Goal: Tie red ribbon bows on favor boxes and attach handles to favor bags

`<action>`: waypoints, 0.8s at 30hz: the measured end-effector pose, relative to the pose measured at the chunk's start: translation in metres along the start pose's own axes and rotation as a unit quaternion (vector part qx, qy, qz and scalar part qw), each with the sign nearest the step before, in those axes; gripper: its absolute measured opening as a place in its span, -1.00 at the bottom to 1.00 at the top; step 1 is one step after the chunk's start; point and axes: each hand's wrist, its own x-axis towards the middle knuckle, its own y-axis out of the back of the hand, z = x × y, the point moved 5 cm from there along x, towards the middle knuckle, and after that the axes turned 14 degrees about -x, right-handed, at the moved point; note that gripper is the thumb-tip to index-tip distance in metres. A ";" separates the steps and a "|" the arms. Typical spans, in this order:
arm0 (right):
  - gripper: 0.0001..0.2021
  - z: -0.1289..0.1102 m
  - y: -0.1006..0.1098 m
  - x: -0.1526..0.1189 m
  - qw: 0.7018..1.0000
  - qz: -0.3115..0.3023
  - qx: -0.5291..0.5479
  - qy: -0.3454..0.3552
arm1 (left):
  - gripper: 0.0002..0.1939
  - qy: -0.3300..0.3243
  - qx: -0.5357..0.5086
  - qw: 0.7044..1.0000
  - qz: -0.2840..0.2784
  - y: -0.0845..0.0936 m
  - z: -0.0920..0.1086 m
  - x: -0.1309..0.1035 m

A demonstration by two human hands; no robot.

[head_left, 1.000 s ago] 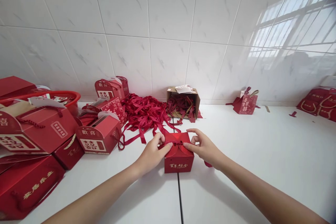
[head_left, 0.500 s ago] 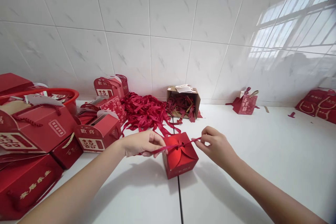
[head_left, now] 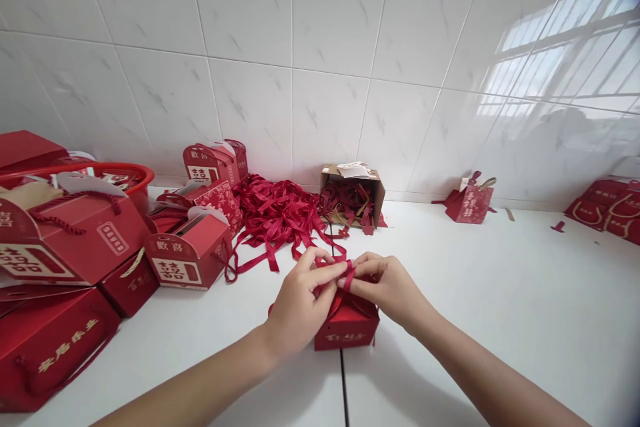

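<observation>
A small red gift box (head_left: 346,333) with gold lettering on its front stands on the white tabletop below my hands. Over its folded top, my left hand (head_left: 307,290) pinches a dark red ribbon (head_left: 349,273) between thumb and fingers. My right hand (head_left: 385,283) grips the same ribbon from the other side, so both sets of fingertips nearly meet. The ribbon makes a small loop there. Fingers cover most of the lid, and I cannot make out whether the ribbon is knotted.
Behind the box lies a heap of red ribbons (head_left: 280,210), beside an open carton (head_left: 380,199) of red tags. Several red gift boxes (head_left: 193,250) and a red basin (head_left: 145,180) crowd the left. A small red bag (head_left: 473,205) stands near the tiled wall (head_left: 330,100).
My hands have come together over the box from either side. The ribbon, stretched straight across the lid before, is now bent into a loop between my fingertips.
</observation>
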 end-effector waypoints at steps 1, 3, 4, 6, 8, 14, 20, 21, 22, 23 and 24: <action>-0.90 0.001 0.000 0.001 1.000 -0.005 0.002 -0.008 | -0.66 -0.036 0.014 0.999 -0.005 0.000 0.000 -0.001; -0.89 0.003 0.000 0.003 1.000 -0.019 0.008 -0.019 | -0.62 -0.095 0.028 0.995 -0.033 0.000 -0.002 -0.001; -0.88 0.003 0.000 0.004 0.999 -0.027 0.010 -0.021 | -0.61 -0.112 0.032 0.992 -0.054 0.000 -0.003 0.000; -0.89 0.003 0.002 0.005 0.999 -0.039 0.008 -0.021 | -0.58 -0.120 0.031 0.987 -0.102 0.000 -0.005 0.004; -0.91 0.004 0.004 0.005 0.999 -0.044 0.006 -0.024 | -0.54 -0.105 0.018 0.984 -0.141 0.001 -0.007 0.008; -0.95 0.005 0.004 0.005 0.994 -0.105 0.009 -0.021 | -0.71 -0.083 -0.040 0.985 -0.143 0.002 -0.002 0.017; -0.94 0.004 0.004 0.006 0.989 -0.146 0.005 0.012 | -0.86 -0.030 -0.059 0.987 -0.146 -0.003 -0.007 0.022; -0.94 0.004 0.004 0.006 0.989 -0.146 -0.001 0.015 | -0.87 -0.027 -0.049 0.988 -0.146 -0.003 -0.006 0.022; -0.94 0.004 0.006 0.006 0.990 -0.143 -0.012 0.015 | -0.87 -0.026 -0.032 0.988 -0.151 -0.002 -0.005 0.021; -0.94 0.005 0.009 0.005 0.990 -0.135 -0.030 0.013 | -0.86 -0.027 -0.006 0.986 -0.162 0.000 -0.004 0.021; -0.94 0.006 0.012 0.003 0.991 -0.121 -0.055 0.010 | -0.86 -0.028 0.028 0.984 -0.174 0.002 -0.002 0.021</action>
